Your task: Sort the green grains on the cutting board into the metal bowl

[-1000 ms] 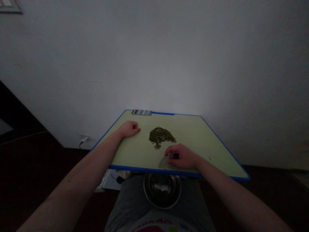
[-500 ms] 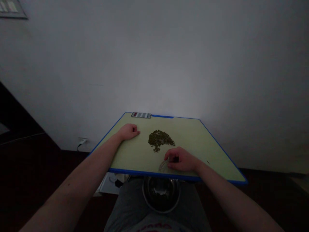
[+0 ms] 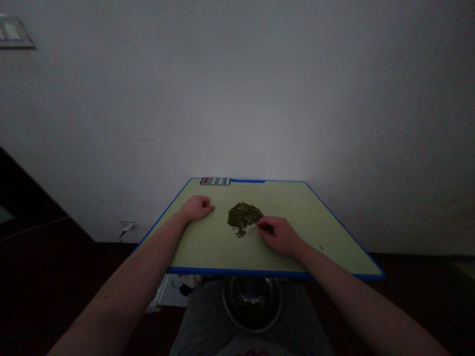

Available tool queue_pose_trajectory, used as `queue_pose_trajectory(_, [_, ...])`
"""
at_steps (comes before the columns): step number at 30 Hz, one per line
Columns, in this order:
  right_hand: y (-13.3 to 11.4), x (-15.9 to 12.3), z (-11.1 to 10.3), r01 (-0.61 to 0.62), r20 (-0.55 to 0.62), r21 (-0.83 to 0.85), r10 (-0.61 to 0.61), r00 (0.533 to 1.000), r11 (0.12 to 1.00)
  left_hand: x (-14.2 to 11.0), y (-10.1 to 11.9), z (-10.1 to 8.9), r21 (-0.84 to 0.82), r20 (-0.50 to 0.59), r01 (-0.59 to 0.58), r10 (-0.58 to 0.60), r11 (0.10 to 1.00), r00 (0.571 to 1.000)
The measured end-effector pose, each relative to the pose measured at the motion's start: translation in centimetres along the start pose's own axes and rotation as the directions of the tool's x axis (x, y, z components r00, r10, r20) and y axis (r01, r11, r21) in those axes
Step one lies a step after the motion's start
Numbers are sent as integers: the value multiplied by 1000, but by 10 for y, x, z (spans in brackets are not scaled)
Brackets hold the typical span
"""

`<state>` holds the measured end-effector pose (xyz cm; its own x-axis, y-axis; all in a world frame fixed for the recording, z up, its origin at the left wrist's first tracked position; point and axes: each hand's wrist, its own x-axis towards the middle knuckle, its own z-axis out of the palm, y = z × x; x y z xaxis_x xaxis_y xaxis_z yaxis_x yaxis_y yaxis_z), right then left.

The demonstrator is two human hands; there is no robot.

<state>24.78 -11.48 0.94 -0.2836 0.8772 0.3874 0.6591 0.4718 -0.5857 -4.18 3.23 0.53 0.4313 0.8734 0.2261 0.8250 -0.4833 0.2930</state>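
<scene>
Currently our right hand [image 3: 278,235] is closed in a pinch on a clear curved piece [image 3: 253,231], protractor-like in outline, held by its right end between thumb and fingertips. The piece lies at the near right side of a heap of small green grains [image 3: 241,216], mid-table; its arc is faint, and we cannot tell how many grains touch it. Our left hand [image 3: 198,207] rests to the left of the heap on the pale table [image 3: 208,249], fingers curled in; nothing shows in it, though the palm is hidden.

Handling (judged): the clear piece looks thin, light and fairly stiff, perhaps slick plastic that could crack if bent. Best hold is at the right end, 1 thumb against the fingers, arc left free. The grains look light, hard and dry, prone to roll and scatter; better gathered from the side than pinched singly.

Against the frame 0.5 s earlier: right hand and clear piece have moved from close to the near edge toward the far side, up to the heap. Fingertips now cover the heap's right tip. Left hand is unchanged on the table. The view has tilted slightly.
</scene>
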Motion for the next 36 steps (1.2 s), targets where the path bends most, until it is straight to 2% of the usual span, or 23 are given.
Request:
queue_pose_trajectory(10, [3, 6, 5, 37, 16, -20, -37, 999, 999, 2, 0, 3, 18, -12, -25, 25, 1000, 1000])
queue_pose_trajectory(17, [3, 9, 6, 70, 45, 26, -71, 996, 997, 1, 2, 1, 20, 0, -11, 11, 1000, 1000])
queue_pose_trajectory(23, [2, 9, 8, 79, 104, 67, -86, 991, 995, 1, 1, 2, 25, -2, -1, 1, 1000, 1000])
queue_pose_trajectory(30, [1, 6, 11, 35, 183, 160, -65, 981, 986, 2, -2, 4, 24, -1, -3, 3, 1000, 1000])
queue_pose_trajectory(36, [-6, 3, 9, 87, 243, 84, -105, 964, 993, 2, -3, 5, 21, -5, -5, 5, 1000, 1000])
